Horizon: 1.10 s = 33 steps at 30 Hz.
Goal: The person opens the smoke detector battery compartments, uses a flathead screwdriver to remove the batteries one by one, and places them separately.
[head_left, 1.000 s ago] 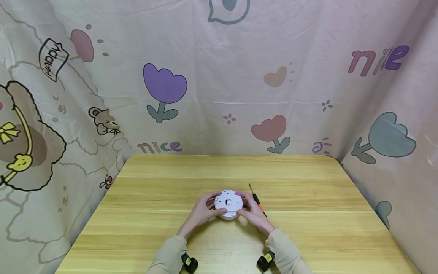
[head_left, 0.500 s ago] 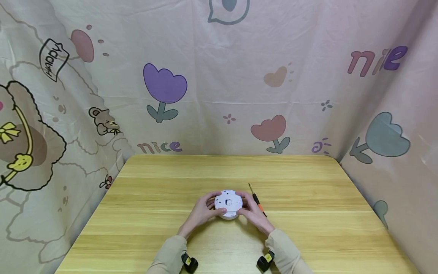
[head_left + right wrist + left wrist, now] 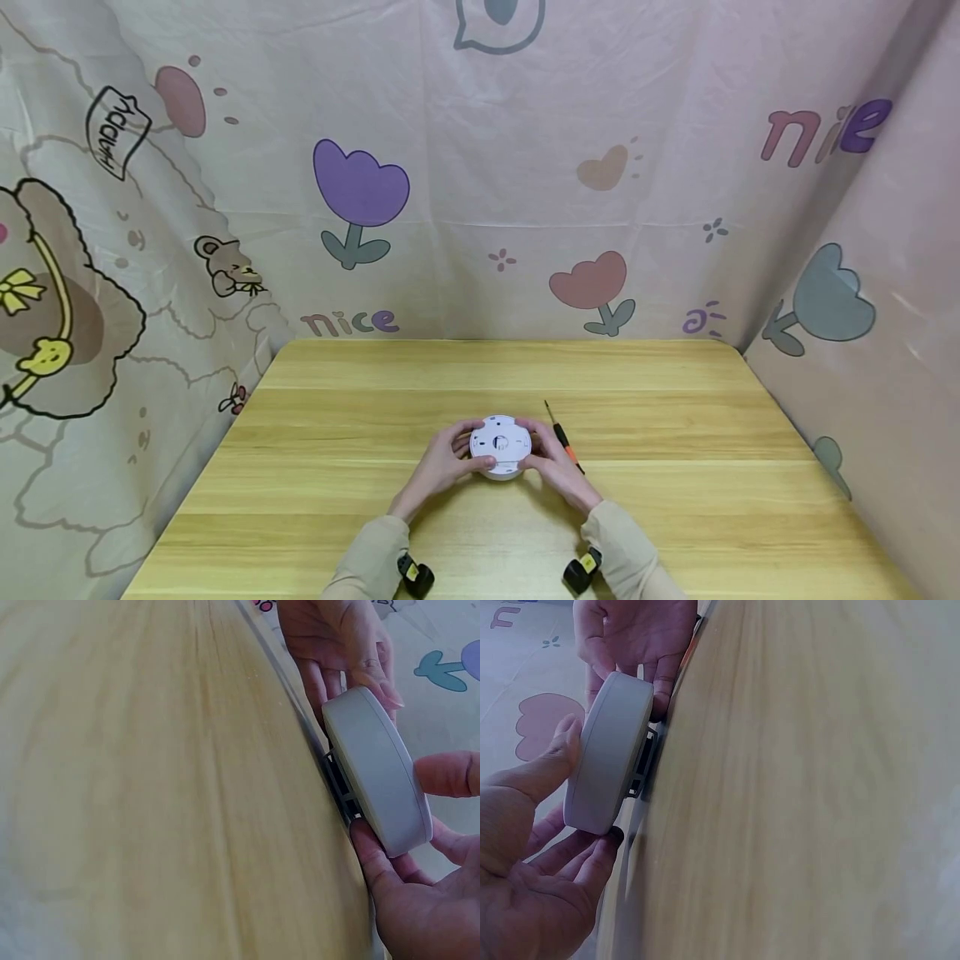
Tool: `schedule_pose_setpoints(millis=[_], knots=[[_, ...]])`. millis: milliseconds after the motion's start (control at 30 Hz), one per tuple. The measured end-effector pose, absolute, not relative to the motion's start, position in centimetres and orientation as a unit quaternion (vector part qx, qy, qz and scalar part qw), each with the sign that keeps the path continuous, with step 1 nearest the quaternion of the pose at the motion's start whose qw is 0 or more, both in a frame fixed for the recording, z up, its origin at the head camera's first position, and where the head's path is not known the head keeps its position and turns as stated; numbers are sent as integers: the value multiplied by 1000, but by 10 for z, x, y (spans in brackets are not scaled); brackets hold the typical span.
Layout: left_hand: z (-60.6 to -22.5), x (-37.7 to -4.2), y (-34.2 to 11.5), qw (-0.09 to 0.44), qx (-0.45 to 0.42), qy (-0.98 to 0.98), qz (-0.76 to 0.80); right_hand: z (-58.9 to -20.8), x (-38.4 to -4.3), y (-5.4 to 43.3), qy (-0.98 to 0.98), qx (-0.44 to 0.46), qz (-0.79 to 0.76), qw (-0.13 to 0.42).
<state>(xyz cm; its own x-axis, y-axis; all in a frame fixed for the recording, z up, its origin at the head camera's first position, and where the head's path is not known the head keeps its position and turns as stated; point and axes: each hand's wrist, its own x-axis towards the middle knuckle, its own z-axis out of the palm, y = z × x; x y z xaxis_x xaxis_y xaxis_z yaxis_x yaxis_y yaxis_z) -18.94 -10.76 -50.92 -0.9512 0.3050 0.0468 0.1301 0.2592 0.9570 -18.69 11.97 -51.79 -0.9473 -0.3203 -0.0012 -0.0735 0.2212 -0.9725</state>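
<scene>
Both hands hold a round white smoke detector (image 3: pixel 500 447) over the middle of the table, its flat slotted back facing up. My left hand (image 3: pixel 442 458) grips its left side, thumb on the upper face and fingers round the edge below. On the opposite side my right hand (image 3: pixel 555 465) grips it the same way. From the left wrist view, the detector (image 3: pixel 609 754) shows its smooth side wall and a dark, open-framed part on the underside, low over the wood. The right wrist view shows that framed part (image 3: pixel 343 787) near the right fingertips.
A thin screwdriver (image 3: pixel 561 433) with a black and orange handle lies on the wooden table (image 3: pixel 337 433), just beyond the right hand. Printed curtains (image 3: pixel 480 167) hang along the table's back, left and right sides.
The hands and the smoke detector hold practically the same place. On the right, the curtain has shifted leftward, its grey-blue tulip moving with it.
</scene>
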Motion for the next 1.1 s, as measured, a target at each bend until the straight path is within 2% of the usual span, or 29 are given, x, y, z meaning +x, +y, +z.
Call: schedule_pose_setpoints(millis=[1100], knots=[[-509,-188,-109,83,146,801,575,-518,-191,124,750,-153,-628,138]])
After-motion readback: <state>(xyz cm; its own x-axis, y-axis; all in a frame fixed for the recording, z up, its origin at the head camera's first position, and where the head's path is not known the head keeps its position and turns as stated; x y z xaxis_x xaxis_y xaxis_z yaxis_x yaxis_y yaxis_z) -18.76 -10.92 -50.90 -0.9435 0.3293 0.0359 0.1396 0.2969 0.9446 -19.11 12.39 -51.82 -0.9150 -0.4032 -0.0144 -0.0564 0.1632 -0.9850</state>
